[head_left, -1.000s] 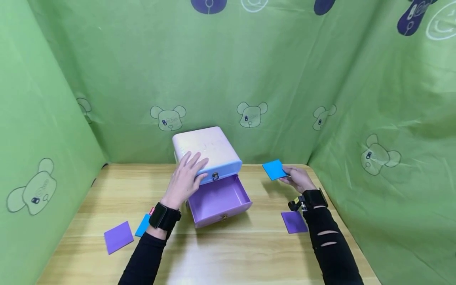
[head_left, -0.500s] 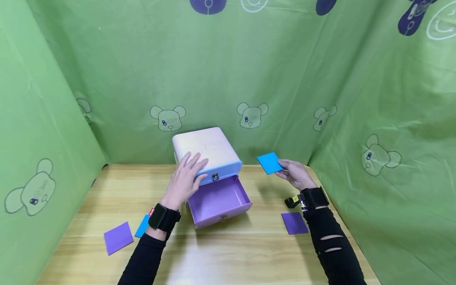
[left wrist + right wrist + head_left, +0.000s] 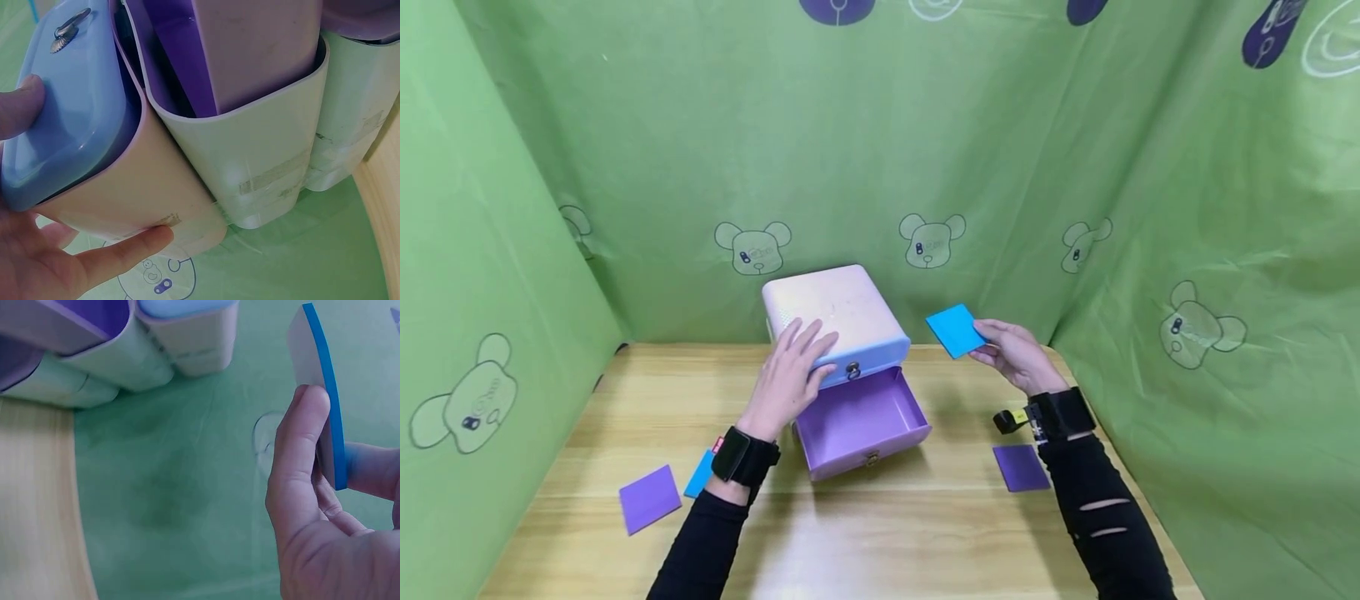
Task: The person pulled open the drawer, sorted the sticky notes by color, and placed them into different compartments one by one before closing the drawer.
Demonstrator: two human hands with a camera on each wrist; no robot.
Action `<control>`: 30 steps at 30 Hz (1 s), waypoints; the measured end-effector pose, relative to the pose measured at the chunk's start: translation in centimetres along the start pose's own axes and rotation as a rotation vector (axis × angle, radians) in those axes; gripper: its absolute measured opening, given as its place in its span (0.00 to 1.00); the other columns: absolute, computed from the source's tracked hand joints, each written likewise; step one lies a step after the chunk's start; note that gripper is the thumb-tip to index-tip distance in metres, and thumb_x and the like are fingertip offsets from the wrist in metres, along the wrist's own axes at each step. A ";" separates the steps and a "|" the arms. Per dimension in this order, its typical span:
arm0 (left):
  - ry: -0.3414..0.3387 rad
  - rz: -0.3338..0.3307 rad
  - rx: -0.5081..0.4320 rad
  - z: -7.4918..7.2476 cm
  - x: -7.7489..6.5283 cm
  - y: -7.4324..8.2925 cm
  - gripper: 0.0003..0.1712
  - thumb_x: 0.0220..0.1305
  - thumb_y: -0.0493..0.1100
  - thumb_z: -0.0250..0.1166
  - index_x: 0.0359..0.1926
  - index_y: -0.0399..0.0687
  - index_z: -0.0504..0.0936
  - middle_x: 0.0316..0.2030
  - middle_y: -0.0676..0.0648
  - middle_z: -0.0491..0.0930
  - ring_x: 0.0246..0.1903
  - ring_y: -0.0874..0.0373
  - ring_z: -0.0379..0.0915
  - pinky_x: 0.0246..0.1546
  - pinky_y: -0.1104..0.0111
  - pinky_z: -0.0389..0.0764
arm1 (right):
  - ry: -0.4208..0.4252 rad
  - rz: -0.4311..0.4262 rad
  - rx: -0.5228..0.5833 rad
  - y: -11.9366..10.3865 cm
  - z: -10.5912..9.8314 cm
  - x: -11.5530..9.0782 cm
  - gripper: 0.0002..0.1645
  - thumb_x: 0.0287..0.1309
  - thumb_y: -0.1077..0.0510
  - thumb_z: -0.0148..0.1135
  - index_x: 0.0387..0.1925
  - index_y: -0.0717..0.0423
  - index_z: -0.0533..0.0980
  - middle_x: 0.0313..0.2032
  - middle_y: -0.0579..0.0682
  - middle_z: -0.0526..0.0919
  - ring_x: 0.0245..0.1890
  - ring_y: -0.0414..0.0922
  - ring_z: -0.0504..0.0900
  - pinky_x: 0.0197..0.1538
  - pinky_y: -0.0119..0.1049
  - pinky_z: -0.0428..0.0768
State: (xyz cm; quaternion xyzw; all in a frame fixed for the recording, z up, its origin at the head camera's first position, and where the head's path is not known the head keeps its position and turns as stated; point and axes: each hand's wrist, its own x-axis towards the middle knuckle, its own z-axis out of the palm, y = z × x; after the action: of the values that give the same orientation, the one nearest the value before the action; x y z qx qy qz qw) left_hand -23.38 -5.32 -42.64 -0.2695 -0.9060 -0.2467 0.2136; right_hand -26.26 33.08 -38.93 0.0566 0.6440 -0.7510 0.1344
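Tabletop (image 3: 850, 533), four tiles (image 3: 956, 331) (image 3: 650, 499) (image 3: 699, 477) (image 3: 1021, 468), two hands (image 3: 784, 383) (image 3: 1015, 357).

Glossy plastic drawer front (image 3: 78, 103), metal pull (image 3: 62, 42), wood-grain tabletop (image 3: 880, 542)

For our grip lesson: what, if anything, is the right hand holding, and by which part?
The right hand pinches a thin blue square by its edge nearest the palm.

Black, it was: left sleeve (image 3: 696, 546) plain, right sleeve (image 3: 1093, 483) crossed by two slits (image 3: 1105, 504)! The black left wristband (image 3: 760, 462) showed a rectangular face (image 3: 732, 454); the right wristband (image 3: 1063, 414) carried a yellow-marked black gadget (image 3: 1006, 422).
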 end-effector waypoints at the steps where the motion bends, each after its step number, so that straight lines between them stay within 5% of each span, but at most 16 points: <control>1: 0.011 0.005 -0.001 0.0 0.0 0.0 0.27 0.69 0.48 0.65 0.67 0.50 0.76 0.71 0.37 0.71 0.75 0.35 0.58 0.75 0.41 0.63 | -0.007 -0.004 0.001 -0.2 0.3 -0.1 0.07 0.75 0.56 0.54 0.48 0.52 0.75 0.35 0.44 0.89 0.37 0.38 0.89 0.47 0.28 0.88; 13: 0.009 0.006 0.006 0.0 0.0 -0.1 0.28 0.68 0.49 0.66 0.67 0.50 0.76 0.71 0.37 0.71 0.75 0.36 0.58 0.77 0.43 0.60 | -0.081 -0.026 -0.036 -1.8 4.5 -1.6 0.06 0.74 0.57 0.56 0.47 0.52 0.76 0.36 0.45 0.89 0.37 0.40 0.89 0.47 0.30 0.88; 30: 0.029 0.019 0.011 0.1 0.0 -0.2 0.27 0.69 0.48 0.66 0.67 0.50 0.77 0.70 0.37 0.71 0.74 0.35 0.59 0.75 0.41 0.64 | -0.149 -0.022 -0.074 -0.7 8.4 -2.8 0.06 0.74 0.57 0.56 0.46 0.54 0.77 0.36 0.46 0.86 0.34 0.41 0.88 0.42 0.31 0.89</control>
State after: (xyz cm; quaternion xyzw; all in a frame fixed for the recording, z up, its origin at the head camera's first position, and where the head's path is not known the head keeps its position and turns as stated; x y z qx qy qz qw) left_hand -23.51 -5.38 -42.82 -0.2733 -0.9016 -0.2435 0.2305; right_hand -23.08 25.24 -36.12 -0.0118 0.6602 -0.7302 0.1756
